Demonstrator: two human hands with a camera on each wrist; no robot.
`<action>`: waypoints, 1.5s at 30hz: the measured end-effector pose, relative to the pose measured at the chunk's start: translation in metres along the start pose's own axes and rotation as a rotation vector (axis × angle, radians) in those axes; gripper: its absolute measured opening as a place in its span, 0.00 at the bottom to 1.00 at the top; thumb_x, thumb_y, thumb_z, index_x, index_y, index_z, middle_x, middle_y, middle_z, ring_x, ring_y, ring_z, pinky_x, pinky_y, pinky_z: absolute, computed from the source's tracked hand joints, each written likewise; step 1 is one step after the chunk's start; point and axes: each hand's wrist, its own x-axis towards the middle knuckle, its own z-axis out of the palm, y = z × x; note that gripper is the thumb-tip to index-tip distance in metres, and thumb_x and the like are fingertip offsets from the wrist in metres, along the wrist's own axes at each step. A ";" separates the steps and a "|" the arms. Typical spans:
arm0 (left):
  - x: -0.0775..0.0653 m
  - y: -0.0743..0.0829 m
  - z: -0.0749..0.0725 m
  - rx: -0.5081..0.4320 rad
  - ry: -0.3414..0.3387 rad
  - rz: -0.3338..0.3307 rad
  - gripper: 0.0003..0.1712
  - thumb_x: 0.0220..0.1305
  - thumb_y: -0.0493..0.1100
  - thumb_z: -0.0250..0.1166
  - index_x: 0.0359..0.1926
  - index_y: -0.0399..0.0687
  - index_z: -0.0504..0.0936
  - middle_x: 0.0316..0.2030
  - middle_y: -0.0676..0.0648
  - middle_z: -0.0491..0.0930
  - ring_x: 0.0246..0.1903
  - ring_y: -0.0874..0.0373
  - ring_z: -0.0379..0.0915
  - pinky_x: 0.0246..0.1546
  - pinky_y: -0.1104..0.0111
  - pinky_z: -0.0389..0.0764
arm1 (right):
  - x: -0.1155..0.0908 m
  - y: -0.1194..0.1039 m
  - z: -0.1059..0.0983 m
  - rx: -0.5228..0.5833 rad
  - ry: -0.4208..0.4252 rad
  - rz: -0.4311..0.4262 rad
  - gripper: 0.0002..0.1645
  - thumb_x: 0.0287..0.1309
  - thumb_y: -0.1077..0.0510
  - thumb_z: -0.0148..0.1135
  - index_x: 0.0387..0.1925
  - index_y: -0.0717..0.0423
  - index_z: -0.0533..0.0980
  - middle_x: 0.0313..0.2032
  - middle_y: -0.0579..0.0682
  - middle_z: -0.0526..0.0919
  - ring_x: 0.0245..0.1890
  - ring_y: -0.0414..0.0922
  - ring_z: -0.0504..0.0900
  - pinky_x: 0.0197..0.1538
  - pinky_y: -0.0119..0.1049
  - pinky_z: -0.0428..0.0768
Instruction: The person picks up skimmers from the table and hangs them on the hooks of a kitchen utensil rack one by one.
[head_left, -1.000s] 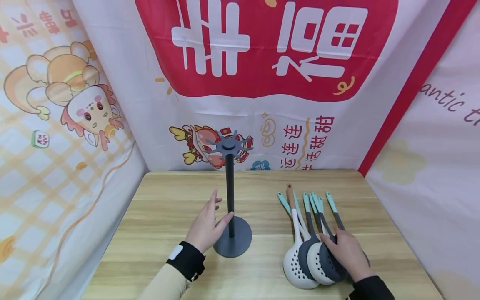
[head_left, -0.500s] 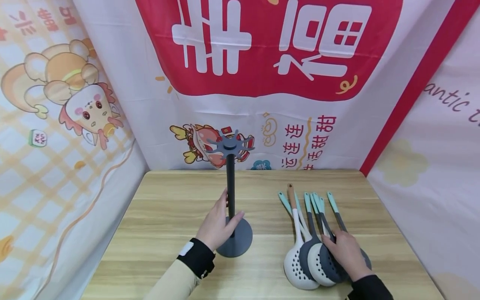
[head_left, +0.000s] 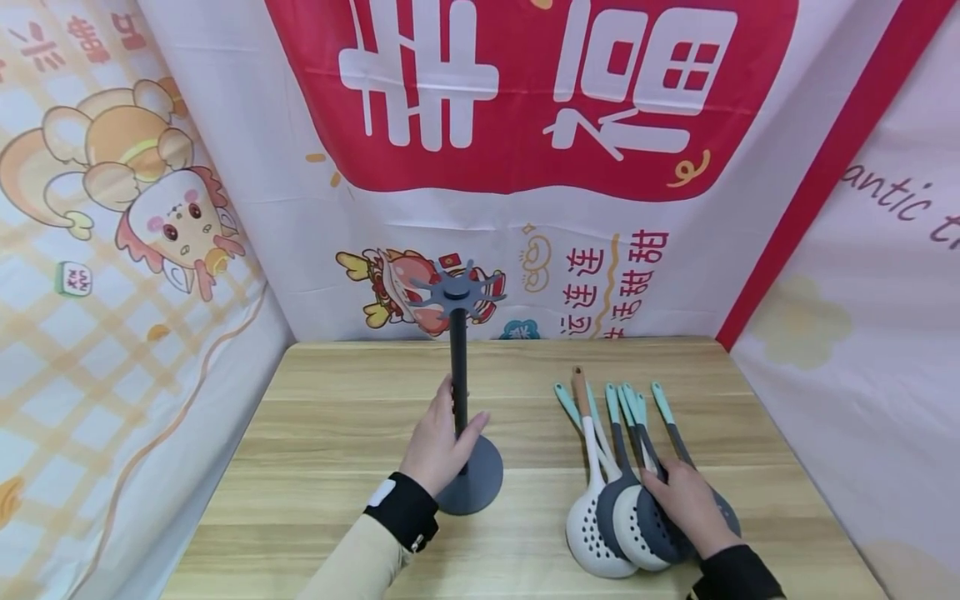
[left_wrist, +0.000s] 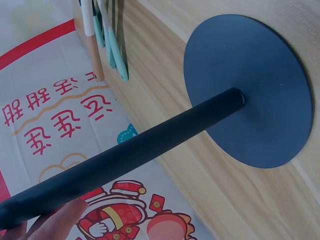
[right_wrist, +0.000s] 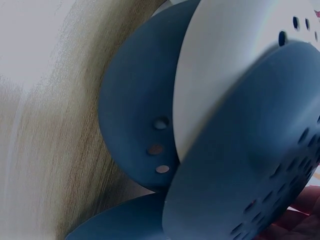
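1. Shifted rightward since the earlier frame, the left hand (head_left: 437,446) is now set around the stand (head_left: 460,362); whether it is clasped cannot be told.
2. Right of the stand, among piled utensils (head_left: 628,515), a dark skimmer (head_left: 660,532) is gripped by the right hand (head_left: 693,505).
3. Apparently stand and skimmer are being secured; next, the skimmer probably needs to be lifted free, toward the stand's hooked top (head_left: 457,289).

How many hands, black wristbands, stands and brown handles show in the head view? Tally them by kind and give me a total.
Hands: 2
Black wristbands: 2
Stands: 1
Brown handles: 1
Total: 6
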 end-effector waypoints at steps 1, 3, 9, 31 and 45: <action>0.001 0.001 0.000 -0.006 0.006 -0.001 0.47 0.70 0.58 0.60 0.76 0.40 0.49 0.63 0.38 0.73 0.59 0.43 0.75 0.59 0.48 0.78 | 0.000 0.000 0.001 0.001 -0.004 0.004 0.39 0.67 0.45 0.54 0.61 0.77 0.67 0.55 0.78 0.73 0.56 0.70 0.74 0.58 0.63 0.76; 0.004 0.002 0.000 -0.020 0.020 -0.001 0.45 0.70 0.58 0.60 0.76 0.41 0.51 0.60 0.40 0.76 0.56 0.44 0.77 0.56 0.48 0.80 | 0.001 -0.001 0.002 0.007 -0.009 0.013 0.39 0.67 0.45 0.54 0.61 0.77 0.67 0.55 0.77 0.73 0.55 0.69 0.74 0.58 0.63 0.76; 0.015 0.008 0.000 -0.042 0.081 0.025 0.35 0.73 0.56 0.56 0.70 0.42 0.59 0.52 0.41 0.81 0.39 0.49 0.81 0.41 0.55 0.85 | 0.002 -0.003 0.000 0.018 -0.011 0.012 0.35 0.66 0.48 0.55 0.59 0.77 0.70 0.46 0.71 0.79 0.43 0.59 0.78 0.50 0.57 0.80; 0.026 0.012 0.004 0.074 0.136 -0.022 0.21 0.78 0.50 0.50 0.56 0.36 0.64 0.27 0.44 0.79 0.16 0.58 0.71 0.14 0.71 0.70 | 0.017 -0.002 0.005 0.144 -0.017 0.018 0.16 0.68 0.55 0.51 0.37 0.66 0.76 0.28 0.56 0.74 0.29 0.49 0.73 0.28 0.35 0.68; 0.026 0.011 0.006 0.107 0.146 -0.013 0.20 0.77 0.50 0.51 0.55 0.37 0.63 0.19 0.48 0.73 0.13 0.59 0.68 0.13 0.72 0.70 | 0.014 -0.004 0.006 0.182 0.023 0.019 0.17 0.70 0.59 0.47 0.41 0.70 0.77 0.30 0.58 0.76 0.30 0.51 0.74 0.29 0.36 0.70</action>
